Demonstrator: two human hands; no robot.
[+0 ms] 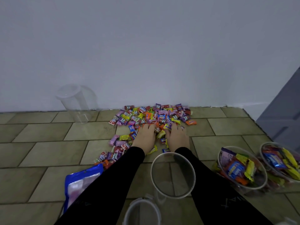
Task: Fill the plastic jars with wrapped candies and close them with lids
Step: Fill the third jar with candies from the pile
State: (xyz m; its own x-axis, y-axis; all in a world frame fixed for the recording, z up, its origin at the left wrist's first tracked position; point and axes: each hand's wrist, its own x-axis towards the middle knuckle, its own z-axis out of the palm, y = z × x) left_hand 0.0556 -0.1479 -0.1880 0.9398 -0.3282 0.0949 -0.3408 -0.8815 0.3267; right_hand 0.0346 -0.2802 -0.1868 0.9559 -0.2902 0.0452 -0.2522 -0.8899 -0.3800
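Note:
A pile of wrapped candies [155, 115] in many colours lies on the tiled floor by the wall. My left hand [145, 138] and my right hand [177, 138] both lie palm down on the near part of the pile, fingers curled into the candies between them. An empty clear plastic jar [172, 174] stands open just in front of my wrists. Two jars full of candies [241, 169] [282, 161] stand at the right without lids. A clear lid [142, 211] lies at the bottom edge.
Another empty clear jar [76, 103] stands by the wall at the left. A blue and white candy bag [81, 182] lies under my left forearm. More candies [113, 153] are scattered left of my hands. A grey door or cabinet [284, 111] is at the right.

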